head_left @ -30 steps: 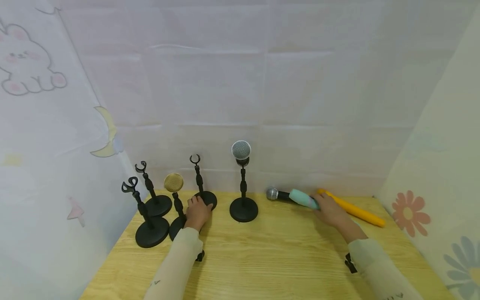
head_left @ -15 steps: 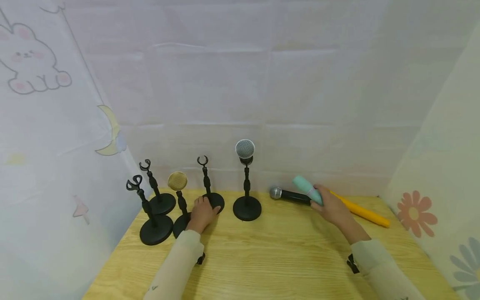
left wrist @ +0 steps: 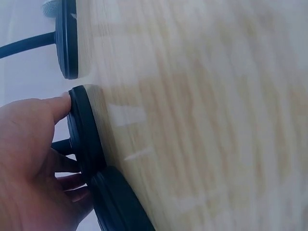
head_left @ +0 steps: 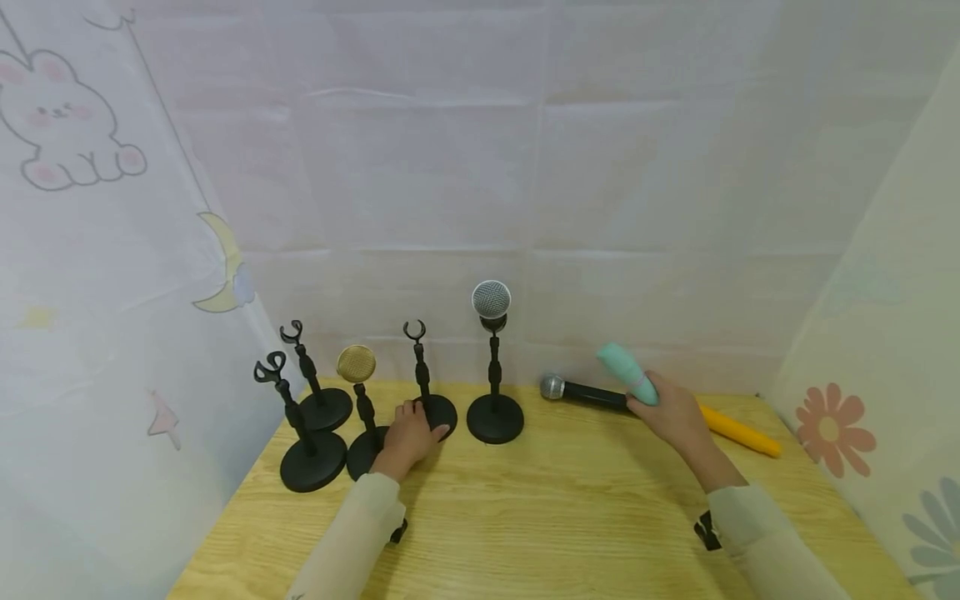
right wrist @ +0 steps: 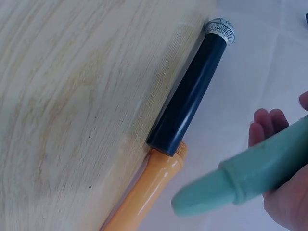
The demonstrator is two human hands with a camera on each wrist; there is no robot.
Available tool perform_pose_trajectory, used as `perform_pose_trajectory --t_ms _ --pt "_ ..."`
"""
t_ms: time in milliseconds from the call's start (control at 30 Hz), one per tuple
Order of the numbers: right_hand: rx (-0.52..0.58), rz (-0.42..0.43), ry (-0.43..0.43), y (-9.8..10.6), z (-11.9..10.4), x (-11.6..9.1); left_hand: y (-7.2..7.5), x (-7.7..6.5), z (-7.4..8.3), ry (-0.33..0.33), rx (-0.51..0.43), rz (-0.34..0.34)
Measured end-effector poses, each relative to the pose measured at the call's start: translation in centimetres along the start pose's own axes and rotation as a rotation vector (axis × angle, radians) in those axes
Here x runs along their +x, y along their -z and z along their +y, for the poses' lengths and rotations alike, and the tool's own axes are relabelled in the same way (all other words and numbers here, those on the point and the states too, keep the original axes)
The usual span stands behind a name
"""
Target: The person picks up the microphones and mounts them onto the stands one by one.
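My left hand (head_left: 411, 437) grips the round base of an empty black microphone stand (head_left: 422, 367); in the left wrist view its thumb lies on the edge of that base (left wrist: 86, 130). Directly beside it is a stand carrying a gold-headed microphone (head_left: 356, 364). My right hand (head_left: 672, 417) holds a mint-green microphone (head_left: 628, 373) tilted above the table. Beneath it lies a black microphone with a silver head (head_left: 592, 395). An orange microphone (head_left: 738, 432) lies end to end with the black one, as the right wrist view shows, partly behind my right hand.
Two empty black stands, a front one (head_left: 312, 458) and a rear one (head_left: 326, 408), are at the left. A stand with a silver-headed microphone (head_left: 491, 300) is right of my left hand. The wooden table (head_left: 540, 517) meets cloth-covered walls (head_left: 600, 183).
My left hand has shifted the empty stand rightward, closer to the silver-headed one. My right hand has raised the mint-green microphone off the table, away from the black one, and tilted it.
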State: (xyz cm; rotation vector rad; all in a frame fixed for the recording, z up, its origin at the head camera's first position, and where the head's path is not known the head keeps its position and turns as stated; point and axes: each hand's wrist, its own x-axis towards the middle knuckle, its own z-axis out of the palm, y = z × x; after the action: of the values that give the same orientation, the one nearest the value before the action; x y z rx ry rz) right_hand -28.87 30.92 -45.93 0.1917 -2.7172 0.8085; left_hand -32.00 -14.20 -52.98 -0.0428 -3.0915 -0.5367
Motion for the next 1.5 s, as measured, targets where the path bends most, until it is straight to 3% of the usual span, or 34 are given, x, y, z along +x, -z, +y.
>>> perform_pose_trajectory --t_ms 300,567,900,1200,1500 --pt "0.06 0.037 -0.019 0.1 -0.4 -0.5 0.0 -1.4 0.6 -0.053 0.054 -0.017" --pt "0.191 0.025 -0.078 0.3 -0.8 -0.9 0.0 -2.5 1.1 -0.113 0.13 -0.005" --pt "0.177 0.054 0.026 0.3 -2.0 -1.6 0.0 -3.9 1.0 -0.155 0.134 -0.038" --pt "0.18 0.079 0.021 0.5 -3.0 -1.9 0.2 -5.6 1.2 -0.228 0.113 -0.083" --pt "0.221 0.148 0.07 0.7 -4.3 -2.6 -0.3 -7.2 1.8 -0.294 0.115 -0.11"
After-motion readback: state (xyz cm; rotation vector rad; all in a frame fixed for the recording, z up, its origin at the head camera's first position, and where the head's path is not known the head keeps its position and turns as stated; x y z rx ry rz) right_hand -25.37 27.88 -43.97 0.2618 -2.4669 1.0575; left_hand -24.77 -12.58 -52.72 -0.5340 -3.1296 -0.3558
